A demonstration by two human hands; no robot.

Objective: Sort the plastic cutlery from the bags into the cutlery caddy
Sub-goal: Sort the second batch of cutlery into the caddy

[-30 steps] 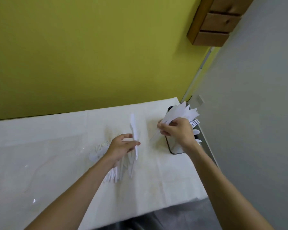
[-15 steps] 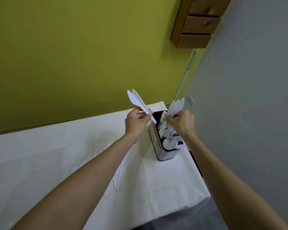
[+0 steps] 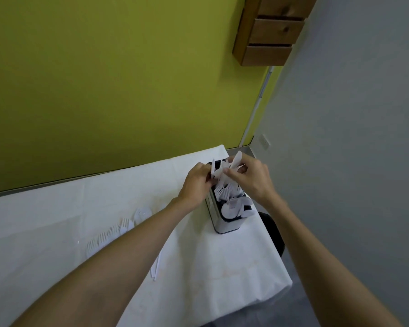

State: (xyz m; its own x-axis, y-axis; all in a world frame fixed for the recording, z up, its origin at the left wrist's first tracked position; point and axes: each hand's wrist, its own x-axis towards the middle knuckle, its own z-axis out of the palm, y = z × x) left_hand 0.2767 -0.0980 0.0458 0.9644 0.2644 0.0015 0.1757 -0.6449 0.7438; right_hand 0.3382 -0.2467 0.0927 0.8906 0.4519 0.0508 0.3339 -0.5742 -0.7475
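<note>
My left hand and right hand each pinch white plastic knives over the far end of the cutlery caddy. It stands near the surface's right edge, with loose forks lying to its left.

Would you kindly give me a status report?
Left hand, right hand: both grip white plastic knives over the metal cutlery caddy. White plastic forks loose on the white tablecloth. Nothing in the way.

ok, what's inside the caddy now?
Caddy: spoons in the near compartment, forks in the middle. The left hand and right hand hold white cutlery over the far end, covering what's there.
</note>
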